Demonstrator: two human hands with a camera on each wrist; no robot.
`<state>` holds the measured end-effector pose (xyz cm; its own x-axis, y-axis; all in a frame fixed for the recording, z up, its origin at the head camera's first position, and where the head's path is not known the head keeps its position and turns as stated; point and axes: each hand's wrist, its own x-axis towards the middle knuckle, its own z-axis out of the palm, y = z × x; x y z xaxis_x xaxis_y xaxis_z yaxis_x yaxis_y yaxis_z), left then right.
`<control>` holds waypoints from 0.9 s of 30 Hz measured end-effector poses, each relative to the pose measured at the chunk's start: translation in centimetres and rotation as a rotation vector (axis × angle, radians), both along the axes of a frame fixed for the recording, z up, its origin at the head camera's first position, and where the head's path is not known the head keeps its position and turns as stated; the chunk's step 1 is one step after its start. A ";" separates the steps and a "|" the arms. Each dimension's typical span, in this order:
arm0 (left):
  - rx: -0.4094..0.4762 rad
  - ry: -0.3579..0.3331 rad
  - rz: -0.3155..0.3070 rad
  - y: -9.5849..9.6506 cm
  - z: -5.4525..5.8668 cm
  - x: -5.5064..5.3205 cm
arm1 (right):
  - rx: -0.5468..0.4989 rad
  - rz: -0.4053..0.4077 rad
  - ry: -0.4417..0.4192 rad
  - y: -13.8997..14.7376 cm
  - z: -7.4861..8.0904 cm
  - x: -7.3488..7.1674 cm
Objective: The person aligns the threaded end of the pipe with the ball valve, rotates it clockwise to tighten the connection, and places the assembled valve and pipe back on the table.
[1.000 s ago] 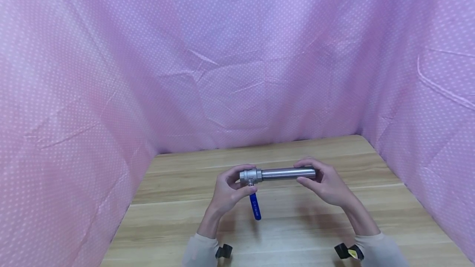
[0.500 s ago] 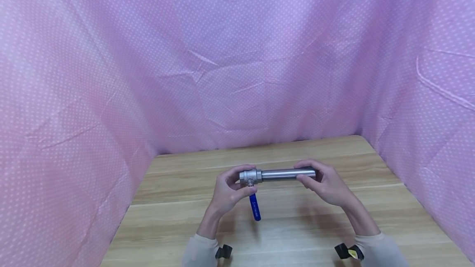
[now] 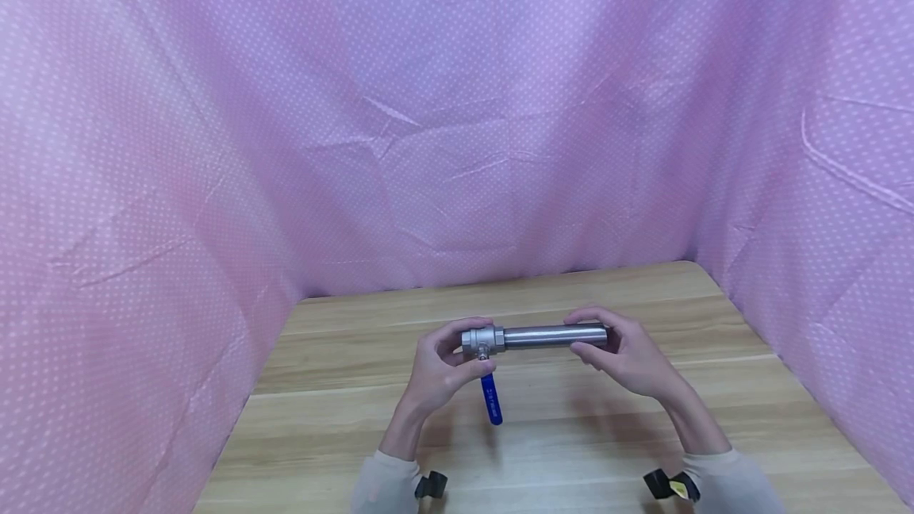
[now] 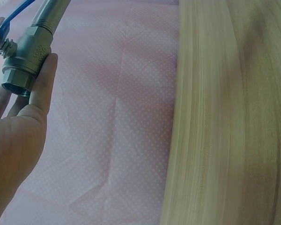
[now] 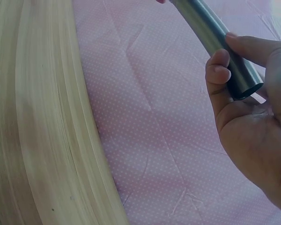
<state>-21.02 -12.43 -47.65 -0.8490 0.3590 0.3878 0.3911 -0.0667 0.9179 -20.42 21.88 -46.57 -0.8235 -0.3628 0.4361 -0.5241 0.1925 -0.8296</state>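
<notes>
My left hand (image 3: 437,371) grips a silver ball valve (image 3: 482,338), its thumb near the base of the blue lever handle (image 3: 492,400). That lever points toward me. From the valve's right end runs a straight steel pipe (image 3: 543,336), level and in line with it. Thumb and fingers of my right hand (image 3: 631,355) hold the pipe around its far right end. In the left wrist view, threads show where the pipe meets the valve body (image 4: 30,54), and the valve's other opening faces the palm. The right wrist view shows the pipe's open end (image 5: 248,90) close to the right palm.
Below the hands lies a wooden tabletop (image 3: 543,458), with shadows of both arms on it. Pink dotted cloth (image 3: 457,141) hangs behind the table and along both sides. Black straps (image 3: 431,485) sit at both wrists.
The right thumb and fingers shift slightly on the pipe. Valve, lever and left hand stay nearly in place.
</notes>
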 end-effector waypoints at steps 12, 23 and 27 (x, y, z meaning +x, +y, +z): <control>0.001 -0.014 0.001 0.1 0.0 0.1 | -0.009 0.010 0.028 0.0 0.0 0.0; -0.001 -0.003 -0.005 0.0 -0.2 0.0 | 0.000 0.006 0.020 0.0 -0.2 0.0; -0.002 0.011 -0.016 0.0 -0.4 -0.1 | -0.012 0.013 0.002 0.0 -0.4 0.0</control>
